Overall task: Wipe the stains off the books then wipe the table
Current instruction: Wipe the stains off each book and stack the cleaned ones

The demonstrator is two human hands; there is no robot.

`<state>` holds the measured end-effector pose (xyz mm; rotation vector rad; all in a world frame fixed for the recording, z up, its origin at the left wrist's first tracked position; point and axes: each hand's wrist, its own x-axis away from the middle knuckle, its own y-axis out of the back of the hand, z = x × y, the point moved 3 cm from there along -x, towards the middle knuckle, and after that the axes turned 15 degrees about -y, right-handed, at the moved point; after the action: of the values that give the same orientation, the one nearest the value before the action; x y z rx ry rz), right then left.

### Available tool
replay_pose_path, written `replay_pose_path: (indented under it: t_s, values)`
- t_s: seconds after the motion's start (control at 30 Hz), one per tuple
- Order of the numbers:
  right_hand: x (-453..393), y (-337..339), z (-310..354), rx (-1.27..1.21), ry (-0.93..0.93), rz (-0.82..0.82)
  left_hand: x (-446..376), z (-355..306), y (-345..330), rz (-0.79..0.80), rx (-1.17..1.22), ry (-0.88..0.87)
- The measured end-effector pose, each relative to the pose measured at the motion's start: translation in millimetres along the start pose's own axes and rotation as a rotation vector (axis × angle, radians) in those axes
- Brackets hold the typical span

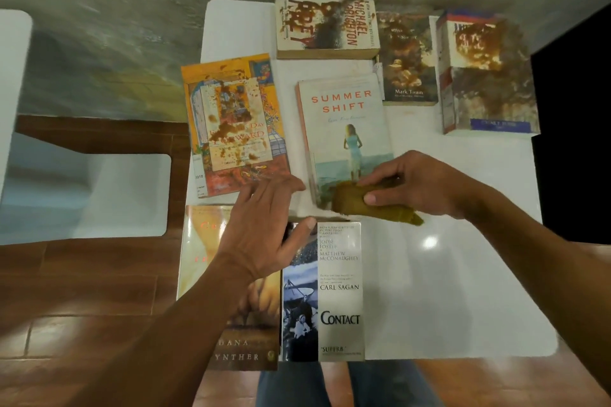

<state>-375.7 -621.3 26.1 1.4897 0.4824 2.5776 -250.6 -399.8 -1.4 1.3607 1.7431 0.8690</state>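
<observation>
Several books lie on a white table (pixel 446 291). My right hand (pixel 420 185) grips a folded mustard-yellow cloth (pixel 373 205) on the lower edge of the book Summer Shift (pixel 344 129), whose cover looks free of stains. My left hand (pixel 264 228) hovers with spread fingers over the gap between an orange book (pixel 231 122), spattered with brown stains, and the near books. The Michael Crichton book (pixel 325 26), the Mark Twain book (pixel 408 56) and a thick white book (pixel 486 73) carry heavy brown stains. Contact (pixel 330 294) and a tan book (pixel 254 307) look clean.
A white chair (pixel 125 195) stands left of the table on a brown tiled floor. A grey wall runs along the far side. Something dark fills the right edge (pixel 575 142). My knees in jeans (pixel 297 387) sit under the near table edge.
</observation>
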Motion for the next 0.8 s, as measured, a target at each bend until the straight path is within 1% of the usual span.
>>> replay_pose_path:
  t_s: [0.1, 0.2, 0.27, 0.37, 0.43, 0.5, 0.6, 0.7, 0.8]
  values:
    - [14.7, 19.5, -28.1, -0.318, -0.026, 0.009, -1.2, -0.3, 0.7, 0.054, 0.056, 0.013]
    - [27.0, 28.1, -52.6, -0.58, -0.032, 0.048, -4.3, 1.4, -0.3, 0.113, 0.126, 0.09]
    - [31.3, 29.8, -63.4, -0.744, -0.039, 0.071, -8.2, 2.6, -0.3, 0.121, 0.139, 0.13]
    - [34.4, 28.2, -74.6, -1.029, -0.148, 0.056, -20.9, -2.7, 1.8, 0.106, 0.112, 0.16]
    - [37.3, 21.3, -76.8, -1.273, -0.211, 0.119, -28.8, -9.0, 0.8, 0.086, 0.132, 0.228]
    - [39.2, 14.8, -76.5, -1.472, -0.199, 0.24, -36.7, -16.7, -1.0, 0.04, 0.162, 0.327]
    - [46.1, 10.6, -72.0, -1.58, -0.187, 0.333, -48.8, -28.0, -6.5, 0.033, 0.192, 0.492]
    - [53.6, 11.2, -69.3, -1.566, -0.185, 0.372, -56.6, -34.2, -16.1, 0.031, 0.266, 0.62]
    - [54.8, 13.5, -70.7, -1.572, -0.179, 0.402, -65.9, -38.2, -23.6, 0.072, 0.287, 0.745]
